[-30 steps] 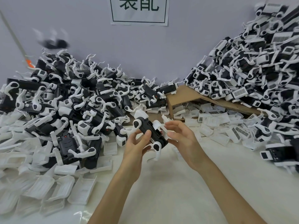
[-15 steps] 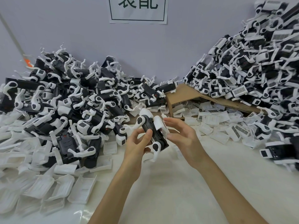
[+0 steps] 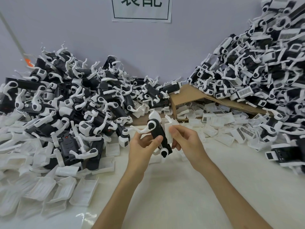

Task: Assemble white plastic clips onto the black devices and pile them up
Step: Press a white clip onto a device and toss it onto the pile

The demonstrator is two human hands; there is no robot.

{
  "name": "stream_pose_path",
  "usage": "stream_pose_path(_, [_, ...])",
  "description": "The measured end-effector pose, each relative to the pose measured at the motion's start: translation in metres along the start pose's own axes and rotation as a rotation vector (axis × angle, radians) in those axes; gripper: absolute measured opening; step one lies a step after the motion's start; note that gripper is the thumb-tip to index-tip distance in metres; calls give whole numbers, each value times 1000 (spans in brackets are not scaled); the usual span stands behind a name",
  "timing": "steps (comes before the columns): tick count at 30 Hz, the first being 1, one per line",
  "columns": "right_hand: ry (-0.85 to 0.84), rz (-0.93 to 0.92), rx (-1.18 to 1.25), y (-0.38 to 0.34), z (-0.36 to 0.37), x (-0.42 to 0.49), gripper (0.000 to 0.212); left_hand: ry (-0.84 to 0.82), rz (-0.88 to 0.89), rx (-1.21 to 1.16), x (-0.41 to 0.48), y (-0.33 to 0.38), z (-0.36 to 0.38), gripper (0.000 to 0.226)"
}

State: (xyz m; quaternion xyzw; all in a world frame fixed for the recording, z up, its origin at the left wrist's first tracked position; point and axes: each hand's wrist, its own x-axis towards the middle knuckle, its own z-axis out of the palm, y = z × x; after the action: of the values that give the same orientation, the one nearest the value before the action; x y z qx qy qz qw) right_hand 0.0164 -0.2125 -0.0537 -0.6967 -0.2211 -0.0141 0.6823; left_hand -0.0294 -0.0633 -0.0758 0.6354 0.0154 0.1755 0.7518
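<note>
**Both hands closed on their parts, clip against device**

My left hand [image 3: 142, 146] curls round the black device [image 3: 157, 133], thumb pressed across its body, holding it tilted above the table [image 3: 181, 187]; my right hand [image 3: 184, 139] pinches a white clip [image 3: 170, 129] between thumb and fingertips [image 3: 173, 131], its edge touching the device's right side; whether it is seated I cannot tell; the left heap [image 3: 74, 100] of devices crowds close beside my left hand; the right heap [image 3: 255, 71] rises taller over a cardboard sheet [image 3: 189, 95]; loose clips [image 3: 62, 190] spread at my near left; bare tabletop lies around my forearms.
</note>
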Motion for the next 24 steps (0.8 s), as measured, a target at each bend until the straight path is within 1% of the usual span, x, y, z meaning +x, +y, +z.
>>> stream_pose_path(4, [8,2,-64,1,2,0,32,13,23,1,0,1,1,26])
stream_pose_path(8, [15,-1,-131,4,1,1,35,-20,47,38,-1,0,1,23])
stream_pose_path(11, [5,6,-144,3,0,0,40,-34,41,30,-1,1,0,21])
stream_pose_path(13, [-21,19,-109,4,0,0,42,-12,15,6,-1,2,-1,17])
stream_pose_path(15, [-55,19,-106,6,0,1,33,13,-13,-10,1,2,-3,16])
stream_pose_path(18, [-72,17,-145,8,1,1,22,19,-43,-19,1,3,-4,21])
stream_pose_path(22, [-38,26,-152,8,2,1,17,3,-52,-23,1,2,-2,23])
stream_pose_path(24, [-44,57,-113,7,3,0,19,-18,-59,-27,1,2,-3,33])
